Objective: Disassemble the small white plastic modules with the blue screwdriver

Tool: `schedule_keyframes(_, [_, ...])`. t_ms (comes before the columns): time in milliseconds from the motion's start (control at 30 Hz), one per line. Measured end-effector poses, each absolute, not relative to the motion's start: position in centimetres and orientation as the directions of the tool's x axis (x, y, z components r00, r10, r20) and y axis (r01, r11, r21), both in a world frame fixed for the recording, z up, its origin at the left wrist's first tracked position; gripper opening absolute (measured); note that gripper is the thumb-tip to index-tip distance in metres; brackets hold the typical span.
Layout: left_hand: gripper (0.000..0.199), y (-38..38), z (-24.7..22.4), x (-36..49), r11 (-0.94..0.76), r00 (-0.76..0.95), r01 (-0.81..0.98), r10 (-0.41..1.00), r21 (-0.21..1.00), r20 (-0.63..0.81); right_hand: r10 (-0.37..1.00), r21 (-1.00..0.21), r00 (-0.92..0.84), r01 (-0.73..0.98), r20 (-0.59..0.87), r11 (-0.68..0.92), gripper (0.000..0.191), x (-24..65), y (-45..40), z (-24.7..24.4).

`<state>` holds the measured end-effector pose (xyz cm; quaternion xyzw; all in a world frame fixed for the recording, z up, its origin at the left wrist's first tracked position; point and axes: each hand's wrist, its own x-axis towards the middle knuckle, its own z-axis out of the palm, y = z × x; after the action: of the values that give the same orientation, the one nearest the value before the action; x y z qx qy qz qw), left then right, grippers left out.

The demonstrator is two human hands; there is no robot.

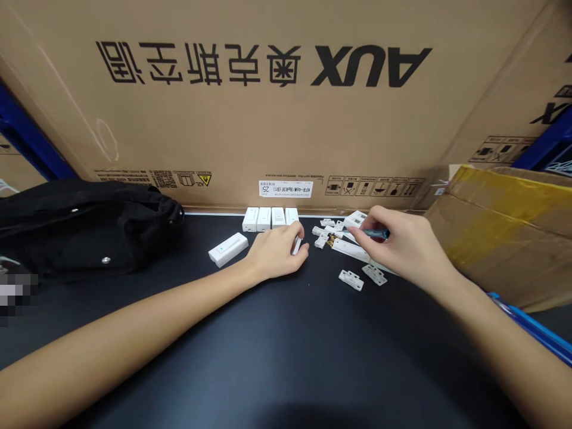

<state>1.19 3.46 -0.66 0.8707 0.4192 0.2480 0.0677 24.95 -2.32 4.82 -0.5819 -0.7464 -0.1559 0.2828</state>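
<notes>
My left hand (277, 250) has its fingers curled round a small white piece (297, 244), in front of a row of several white devices (264, 219). Left of that hand a longer white device (228, 249) lies on the black table (250, 357). My right hand (393, 238) grips a dark screwdriver-like tool (376, 233), its thin shaft pointing left over small brass-coloured screws (331, 239). White brackets (320, 241) lie around the screws. A long white cover (351, 249) is beneath the tool, and two brackets (351, 280) rest nearer me.
Behind the table stands a large printed cardboard box (268, 131). A black bag (84, 226) lies at the left. At the right is another cardboard box (504, 232) with yellow tape, beside a blue edge (536, 328).
</notes>
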Motion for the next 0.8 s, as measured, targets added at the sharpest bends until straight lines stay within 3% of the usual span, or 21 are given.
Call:
schedule_keyframes(200, [0.013, 3.67, -0.85, 0.97, -0.653, 0.521, 0.670, 0.753, 0.354, 0.403, 0.773, -0.099, -0.158, 0.957, 0.614, 0.274, 0.026, 25.06, -2.47, 5.11])
schedule_keyframes(367, [0.016, 3.60, -0.92, 0.95, -0.686, 0.585, 0.681, 0.720, 0.255, 0.375, 0.779, -0.096, -0.163, 0.957, 0.605, 0.274, 0.028, 24.96, -2.63, 5.19])
schedule_keyframes(633, [0.030, 3.20, -0.32, 1.03, -0.868, 0.810, 0.444, 0.495, 0.221, 0.314, 0.784, -0.109, -0.147, 0.958, 0.603, 0.264, 0.028, 25.08, -2.72, 5.44])
schedule_keyframes(800, [0.034, 3.57, -0.55, 0.89, -0.908, 0.855, 0.363, 0.414, 0.211, 0.311, 0.781, -0.101, -0.146, 0.961, 0.607, 0.257, 0.027, 25.17, -2.76, 5.53])
